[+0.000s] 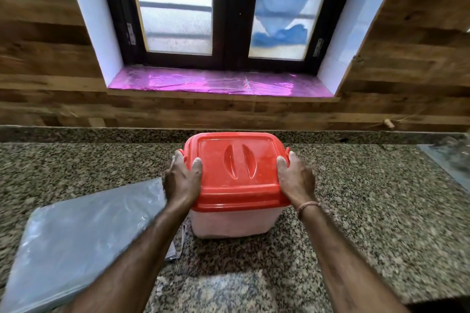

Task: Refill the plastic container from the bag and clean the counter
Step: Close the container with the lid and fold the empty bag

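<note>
Now both hands, left hand [181, 180] and right hand [296, 180], clasp the red lid [236, 173] of the plastic container [234, 222] on the bench [356, 211], fingers curled at its edges; next, probably lifting it off before pouring from the bag [76, 244] lying just beside

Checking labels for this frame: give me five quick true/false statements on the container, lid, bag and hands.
1. The red lid sits on the plastic container. True.
2. Only one hand touches the container. False: the left hand and the right hand both grip the lid's sides.
3. The plastic bag lies flat on the counter, on the left-hand side of the container. True.
4. The container stands on the window sill. False: it stands on the granite counter, below the sill.
5. The bag is being tipped over the container. False: no hand touches it.
</note>
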